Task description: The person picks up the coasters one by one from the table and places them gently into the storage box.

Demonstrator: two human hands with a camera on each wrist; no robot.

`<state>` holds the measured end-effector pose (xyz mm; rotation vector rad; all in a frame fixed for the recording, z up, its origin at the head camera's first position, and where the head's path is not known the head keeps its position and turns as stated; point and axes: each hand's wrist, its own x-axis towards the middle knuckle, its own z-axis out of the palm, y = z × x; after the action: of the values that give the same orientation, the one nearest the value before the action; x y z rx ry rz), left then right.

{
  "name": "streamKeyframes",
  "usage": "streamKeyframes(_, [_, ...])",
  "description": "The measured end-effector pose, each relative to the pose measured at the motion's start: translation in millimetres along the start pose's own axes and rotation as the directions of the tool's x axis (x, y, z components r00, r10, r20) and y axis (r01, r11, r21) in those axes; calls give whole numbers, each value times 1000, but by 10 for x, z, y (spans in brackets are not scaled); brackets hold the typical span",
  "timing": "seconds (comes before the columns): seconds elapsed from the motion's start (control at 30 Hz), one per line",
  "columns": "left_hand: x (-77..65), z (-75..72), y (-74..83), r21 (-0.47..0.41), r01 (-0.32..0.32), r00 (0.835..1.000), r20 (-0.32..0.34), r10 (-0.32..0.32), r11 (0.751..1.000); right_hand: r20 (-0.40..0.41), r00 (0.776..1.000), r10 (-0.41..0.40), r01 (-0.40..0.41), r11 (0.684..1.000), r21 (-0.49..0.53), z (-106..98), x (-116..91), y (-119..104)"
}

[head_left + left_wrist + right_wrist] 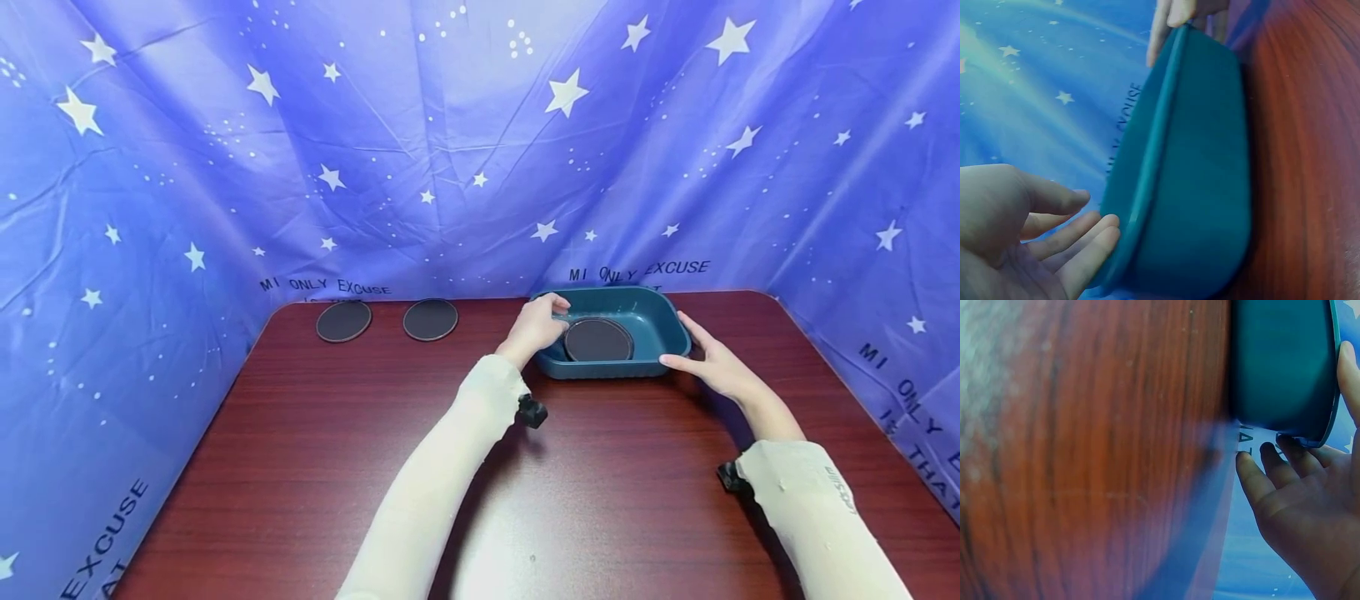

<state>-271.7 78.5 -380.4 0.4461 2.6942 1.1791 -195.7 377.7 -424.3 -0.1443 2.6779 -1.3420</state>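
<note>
Right hand [716, 365] gripping basin [600, 370]; left hand [536, 325] loose, opposite.
Steady holding should keep the disc [598, 340] between them from sliding.

A glossy, red-brown wood-grain table [300, 467] with rounded far corners carries everything, a bright glare showing on its near part. Along its far edge, left of the middle, lie a dark round coaster [343, 322] and, just to its right, a matching coaster [431, 320], apart from each other. Farther right stands a teal rectangular bin [600, 370] with rounded corners.
</note>
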Motion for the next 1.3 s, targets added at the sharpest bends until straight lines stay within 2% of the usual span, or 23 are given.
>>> streamKeyframes(0.13, [-9, -152, -9, -96, -28, 999, -19, 27, 995, 2, 1000, 1, -1, 1000, 5, -5, -13, -11])
streamKeyframes(0.3, [-36, -392, 3, -237, -50, 998, -34, 43, 970, 5, 1000, -4, 4, 1000, 21, -4, -22, -23])
streamKeyframes(0.47, [-50, -616, -7, -301, -84, 996, -65, 67, 950, -1, 1000, -1, 1, 1000, 20, 1, -9, -10])
streamKeyframes(0.6, [-74, -782, -75, -370, -90, 994, -95, 59, 925, -5, 1000, -10, 10, 1000, 21, 4, -1, -3])
streamKeyframes(0.9, [-163, -1194, -387, -510, -86, 985, -171, -3, 856, -5, 1000, -20, 20, 1000, 14, 0, 10, 11])
streamKeyframes(1.03, [-225, -1404, -551, -550, -83, 976, -212, -43, 831, -5, 1000, -23, 23, 1000, 10, -1, 10, 13])
streamKeyframes(1.3, [-383, -1815, -894, -575, -82, 941, -315, -127, 814, -6, 1000, -24, 24, 1000, 10, -5, -2, -1])
